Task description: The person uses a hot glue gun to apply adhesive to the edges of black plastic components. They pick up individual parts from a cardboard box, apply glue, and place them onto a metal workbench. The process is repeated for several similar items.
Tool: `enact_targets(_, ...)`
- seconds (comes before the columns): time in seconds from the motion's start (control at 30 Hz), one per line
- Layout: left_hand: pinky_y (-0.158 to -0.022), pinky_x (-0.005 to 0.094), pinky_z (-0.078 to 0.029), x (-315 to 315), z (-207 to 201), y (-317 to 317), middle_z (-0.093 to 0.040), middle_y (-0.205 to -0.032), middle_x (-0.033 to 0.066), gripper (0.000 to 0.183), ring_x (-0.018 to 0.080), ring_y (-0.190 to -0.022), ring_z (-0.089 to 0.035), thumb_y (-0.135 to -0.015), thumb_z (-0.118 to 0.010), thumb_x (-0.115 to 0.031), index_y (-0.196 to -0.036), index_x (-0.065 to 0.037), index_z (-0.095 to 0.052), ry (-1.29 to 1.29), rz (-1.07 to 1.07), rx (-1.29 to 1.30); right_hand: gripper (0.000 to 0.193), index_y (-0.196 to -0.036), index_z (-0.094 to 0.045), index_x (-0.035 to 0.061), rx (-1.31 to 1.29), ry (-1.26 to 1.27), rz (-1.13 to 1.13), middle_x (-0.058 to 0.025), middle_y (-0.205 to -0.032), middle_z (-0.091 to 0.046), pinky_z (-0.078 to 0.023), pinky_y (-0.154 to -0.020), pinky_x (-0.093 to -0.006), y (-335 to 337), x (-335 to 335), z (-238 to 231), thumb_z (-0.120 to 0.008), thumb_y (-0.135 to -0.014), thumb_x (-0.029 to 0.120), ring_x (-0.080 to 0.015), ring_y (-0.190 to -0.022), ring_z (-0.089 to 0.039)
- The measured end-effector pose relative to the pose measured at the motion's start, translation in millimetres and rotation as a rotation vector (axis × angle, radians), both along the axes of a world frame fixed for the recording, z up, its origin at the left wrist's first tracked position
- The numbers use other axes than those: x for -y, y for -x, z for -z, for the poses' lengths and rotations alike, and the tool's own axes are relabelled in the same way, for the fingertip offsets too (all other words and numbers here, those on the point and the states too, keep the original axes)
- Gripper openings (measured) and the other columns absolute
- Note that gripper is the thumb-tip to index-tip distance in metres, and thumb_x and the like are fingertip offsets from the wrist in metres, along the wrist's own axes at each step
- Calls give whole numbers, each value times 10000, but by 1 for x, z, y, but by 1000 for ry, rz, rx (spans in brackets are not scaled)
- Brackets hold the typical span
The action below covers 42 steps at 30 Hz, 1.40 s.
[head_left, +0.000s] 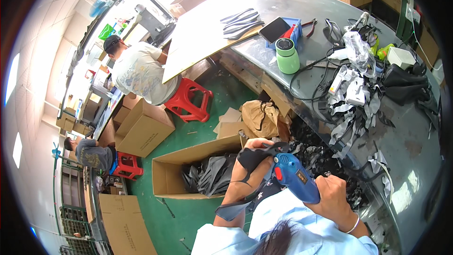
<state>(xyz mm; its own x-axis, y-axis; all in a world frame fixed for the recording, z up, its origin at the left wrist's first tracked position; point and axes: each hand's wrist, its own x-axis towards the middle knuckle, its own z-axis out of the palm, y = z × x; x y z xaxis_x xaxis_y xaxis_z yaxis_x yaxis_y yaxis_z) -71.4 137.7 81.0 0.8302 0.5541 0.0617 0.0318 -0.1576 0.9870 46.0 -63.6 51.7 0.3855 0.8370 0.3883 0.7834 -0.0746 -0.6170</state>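
Observation:
My right hand [332, 199] is wrapped round the rear of a blue handheld power tool [298, 177] with a red button. Its front end meets a floppy black sheet piece [254, 159], and the working tip is hidden. Closed on that black piece is my left hand [252, 177], palm partly covered by it. A dark strip [231, 211] of similar material hangs across my left wrist. Just beyond my left hand, an open cardboard box [170, 165] on the floor holds a heap of black cut pieces [212, 174].
At right a metal table [311, 9] carries a green bottle [287, 56], a phone [273, 29], pliers [310, 27] and piled scraps [351, 85]. Grey shaped pieces [240, 22] lie on a board. Two people sit at left near red stools [189, 100] and cardboard boxes [144, 130].

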Motion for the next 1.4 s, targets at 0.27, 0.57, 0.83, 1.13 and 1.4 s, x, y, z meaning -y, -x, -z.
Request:
enact_targets(0.27, -855, 312, -452, -6, 3, -5, -607, -987, 100, 335, 223, -963, -602, -780, -514, 26, -1113, 2, -483, -167, 294, -7, 352, -680, -477, 63, -77, -49, -65, -63, -521, -476, -380, -465, -344, 0, 2, -1, -775, -561, 208, -251, -454, -509)
enact_targets(0.57, -841, 337, -439, 11, 12, -12, -600, -1012, 107, 519, 195, -946, -569, -818, -577, -37, -1288, -70, -358, 102, 697, -319, 380, -757, -502, 55, -58, -114, 102, -84, -577, -534, -429, -489, -359, -14, -1, -15, -803, -595, 223, -266, -498, -548)
enact_targets(0.83, -949, 290, -373, 41, 54, -25, -517, -1163, 78, 528, 142, -1100, -483, -929, -509, -334, -1331, -24, -364, 858, 755, -67, 379, -912, -543, 9, -747, -138, 229, -22, -714, -575, -458, -607, -246, -36, 3, -22, -748, -629, 154, -90, -644, -546)
enact_targets(1.13, -1012, 348, -350, 85, 61, -35, -452, -1284, 128, 609, 209, -1185, -448, -882, -588, -342, -1354, -31, -364, 1144, 208, 361, 344, -962, -537, 5, -664, -326, 431, 8, -726, -542, -434, -617, -229, -28, -11, -7, -729, -684, 74, -73, -646, -497)
enact_targets(1.4, -914, 363, -429, 49, 36, -28, -534, -1108, 94, 349, 219, -1064, -533, -898, -499, -264, -1180, -59, -481, 802, -238, 552, 518, -768, -432, 35, -464, -78, 310, -100, -587, -565, -462, -503, -313, -21, 3, 9, -847, -620, 308, -225, -501, -586)
